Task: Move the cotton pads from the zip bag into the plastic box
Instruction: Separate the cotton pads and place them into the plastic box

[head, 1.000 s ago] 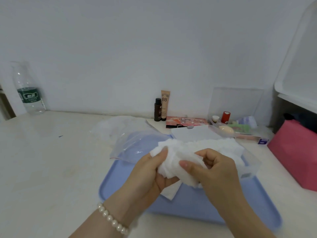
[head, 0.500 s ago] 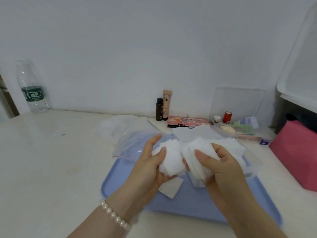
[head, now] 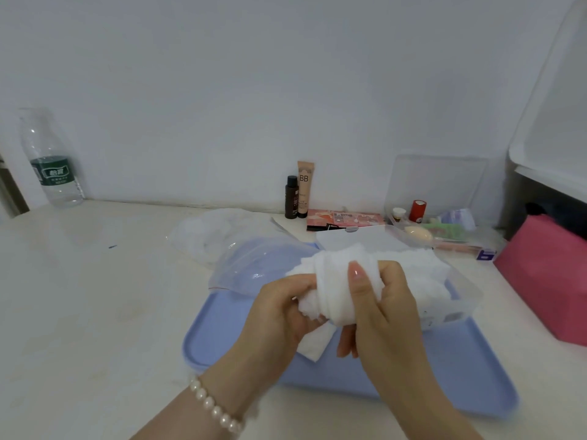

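Now, with both hands (head: 333, 309) clamped around the cotton pads (head: 333, 281), square the stack, then lower flat into the plastic box (head: 457, 300).

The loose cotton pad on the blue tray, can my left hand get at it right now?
Probably not yet: the left hand and right hand both grip the cotton pad stack, right above the loose pad on the tray.
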### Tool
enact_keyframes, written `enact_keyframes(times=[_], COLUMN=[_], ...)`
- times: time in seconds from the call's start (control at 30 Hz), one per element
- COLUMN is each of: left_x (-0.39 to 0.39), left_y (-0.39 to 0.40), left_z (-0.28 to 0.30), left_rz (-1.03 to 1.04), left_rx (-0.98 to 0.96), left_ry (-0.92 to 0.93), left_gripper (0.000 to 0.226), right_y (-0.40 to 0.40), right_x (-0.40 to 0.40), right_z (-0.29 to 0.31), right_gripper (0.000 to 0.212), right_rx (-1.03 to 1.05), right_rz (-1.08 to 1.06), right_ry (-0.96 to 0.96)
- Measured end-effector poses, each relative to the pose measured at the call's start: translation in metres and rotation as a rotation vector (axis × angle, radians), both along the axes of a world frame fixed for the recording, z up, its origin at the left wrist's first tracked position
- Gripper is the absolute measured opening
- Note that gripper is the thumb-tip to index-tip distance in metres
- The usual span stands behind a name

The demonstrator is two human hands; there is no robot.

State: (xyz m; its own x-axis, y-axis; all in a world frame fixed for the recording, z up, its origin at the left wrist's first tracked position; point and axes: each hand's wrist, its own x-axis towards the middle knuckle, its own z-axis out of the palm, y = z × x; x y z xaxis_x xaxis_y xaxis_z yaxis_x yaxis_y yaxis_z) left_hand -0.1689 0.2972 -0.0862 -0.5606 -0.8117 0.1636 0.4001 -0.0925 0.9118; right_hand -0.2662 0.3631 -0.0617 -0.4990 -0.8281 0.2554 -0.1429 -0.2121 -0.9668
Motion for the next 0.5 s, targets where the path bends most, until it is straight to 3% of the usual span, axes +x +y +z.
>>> enact_keyframes(times=[0.07, 0.17, 0.23, 0.4, 0.5], left_x=[-0.001, -0.005, -0.006, -0.007, -0.007], left_y=[0.003, 0.009, 0.012, 0.017, 0.016], left_z=[0.002, 0.003, 0.001, -0.002, 0.002], left_rz=[-0.059, -0.060, -0.013, 0.010, 0.032], left_rx=[0.011, -0.066, -0.098, -0.058, 0.098], left_ry=[0.045, -0.052, -0.134, -0.190, -0.119], left_gripper=[0.039, 0.044, 0.050, 0.039, 0.043], right_y=[-0.002, -0.002, -0.001, -0.003, -0.004], right_x=[0.001, 0.004, 0.007, 0.001, 0.001], right_z=[-0.004, -0.007, -0.008, -0.007, -0.006], right_gripper=[0.036, 0.039, 0.041, 0.064, 0.048], right_rx=[0.023, 0.067, 0.113, 0.256, 0.221], right_rz=[0.013, 0.088, 0.161, 0.224, 0.235], right_ry=[0.060, 0.086, 0.025, -0.156, -0.121])
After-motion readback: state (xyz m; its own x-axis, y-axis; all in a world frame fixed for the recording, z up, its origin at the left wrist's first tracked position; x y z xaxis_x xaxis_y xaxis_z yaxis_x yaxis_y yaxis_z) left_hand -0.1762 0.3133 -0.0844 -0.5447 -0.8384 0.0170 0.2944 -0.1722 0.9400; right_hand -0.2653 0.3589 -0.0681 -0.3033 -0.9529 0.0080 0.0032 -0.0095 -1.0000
